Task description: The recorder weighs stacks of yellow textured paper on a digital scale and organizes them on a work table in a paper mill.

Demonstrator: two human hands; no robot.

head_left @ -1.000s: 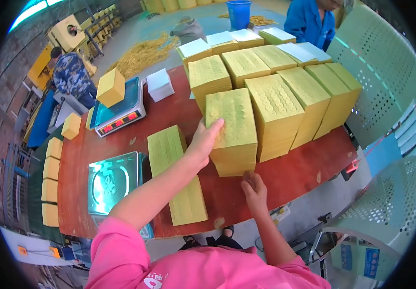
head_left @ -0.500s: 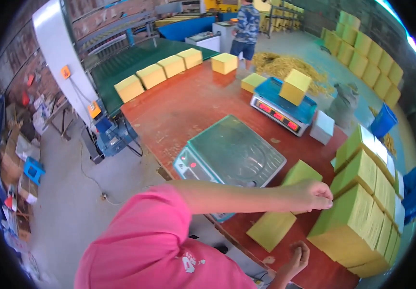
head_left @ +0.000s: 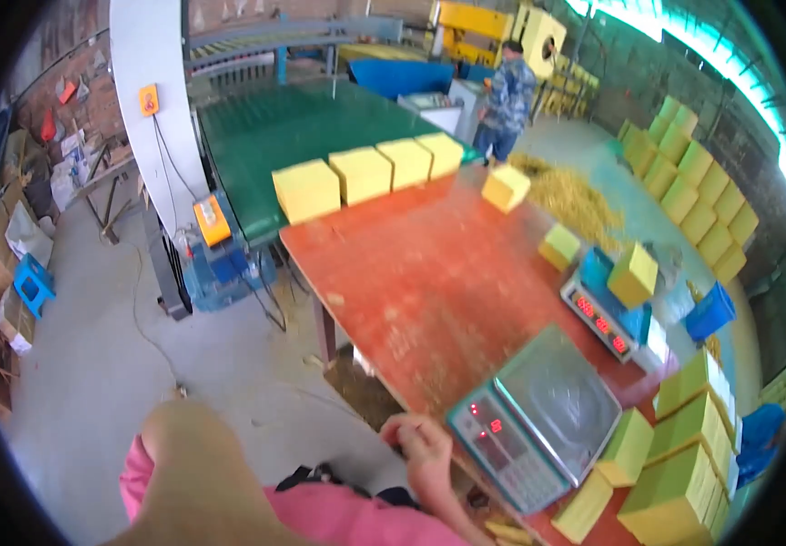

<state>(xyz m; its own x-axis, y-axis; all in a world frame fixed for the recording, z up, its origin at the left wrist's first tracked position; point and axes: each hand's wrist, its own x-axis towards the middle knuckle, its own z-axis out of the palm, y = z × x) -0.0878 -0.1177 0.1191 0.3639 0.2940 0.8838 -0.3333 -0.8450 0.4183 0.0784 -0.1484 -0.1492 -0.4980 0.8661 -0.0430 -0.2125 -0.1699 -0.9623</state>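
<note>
My right hand [head_left: 422, 444] is at the near edge of the red table, beside the digital scale [head_left: 557, 400], with its fingers curled in. Whether something small is inside the fingers I cannot make out. My bent left arm [head_left: 197, 473] rises close in front at the lower left, and its hand is out of the picture. The scale's metal pan holds nothing. Just right of it lie a yellow paper block [head_left: 628, 446] and a flatter one [head_left: 584, 506], with larger stacks of yellow paper [head_left: 670, 500] beyond.
A second scale [head_left: 598, 320] carries a yellow block [head_left: 634, 275] on the right of the red table [head_left: 411, 291]. Several yellow blocks [head_left: 309, 189] line the edge of a green conveyor [head_left: 293, 118]. A white machine post [head_left: 152, 136] and motor stand left. A person [head_left: 508, 98] stands far back.
The view has swung left, so the table and scales sit farther right. My left hand has left the yellow paper and the picture. My right hand has moved left to the table's near edge.
</note>
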